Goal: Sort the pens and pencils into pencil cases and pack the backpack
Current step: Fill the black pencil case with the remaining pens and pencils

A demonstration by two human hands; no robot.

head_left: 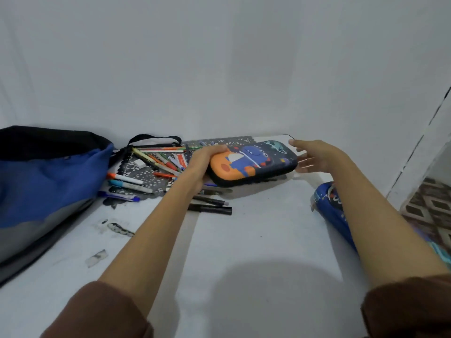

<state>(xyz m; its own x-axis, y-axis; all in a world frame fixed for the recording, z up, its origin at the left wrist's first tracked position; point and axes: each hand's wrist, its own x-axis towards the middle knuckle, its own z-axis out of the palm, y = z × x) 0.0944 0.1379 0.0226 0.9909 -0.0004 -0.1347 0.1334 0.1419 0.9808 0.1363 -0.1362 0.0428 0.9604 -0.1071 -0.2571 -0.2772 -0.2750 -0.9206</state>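
Note:
A hard dinosaur pencil case (253,163), orange, blue and dark, is held a little above the white table, zipped closed. My left hand (203,164) grips its left end. My right hand (314,158) is at its right end with fingers spread, close to or just touching it. A heap of pens and pencils (156,162) lies on a black lace mat (136,176) to the left. Black markers (210,206) lie below the case. A blue and grey backpack (44,186) sits at the far left. A second blue pencil case (332,203) is partly hidden under my right forearm.
The white table (244,240) ends at a wall behind and drops off on the right, where a patterned floor (432,203) shows. A white eraser (139,162) lies among the pens. Scuff marks (117,228) dot the table's left part.

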